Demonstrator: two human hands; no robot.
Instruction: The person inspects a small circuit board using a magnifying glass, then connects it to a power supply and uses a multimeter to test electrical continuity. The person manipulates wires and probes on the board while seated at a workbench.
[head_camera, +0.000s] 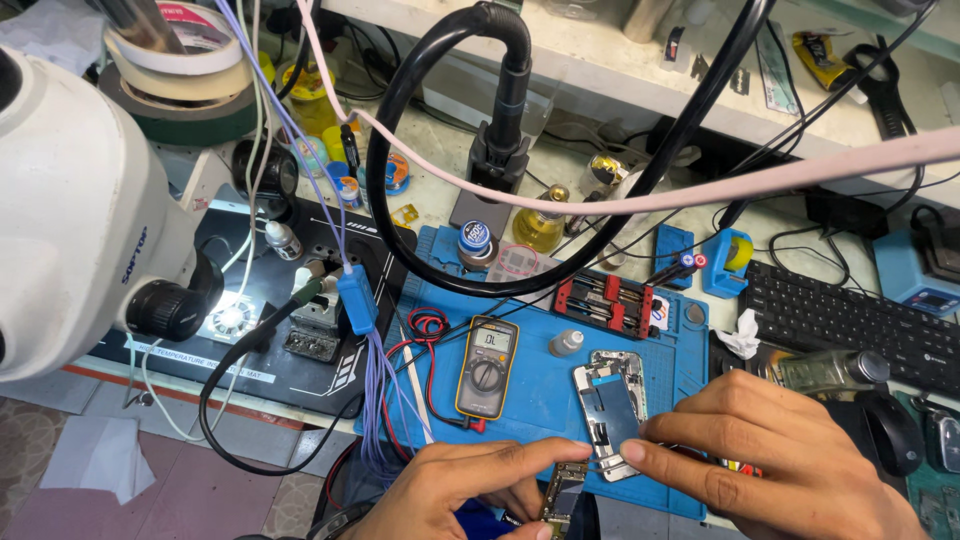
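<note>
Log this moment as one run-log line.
left hand: holds small circuit board | right hand: fingers pinching at opened phone frame | blue mat: yellow multimeter

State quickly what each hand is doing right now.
Left hand: closed, pinching a small circuit board.
Right hand: closed, fingertips at the opened phone frame.

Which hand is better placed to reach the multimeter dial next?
Left, probably. The left hand sits just below the yellow multimeter while pinching a small board. The right hand is farther off, beside the opened phone frame.
</note>
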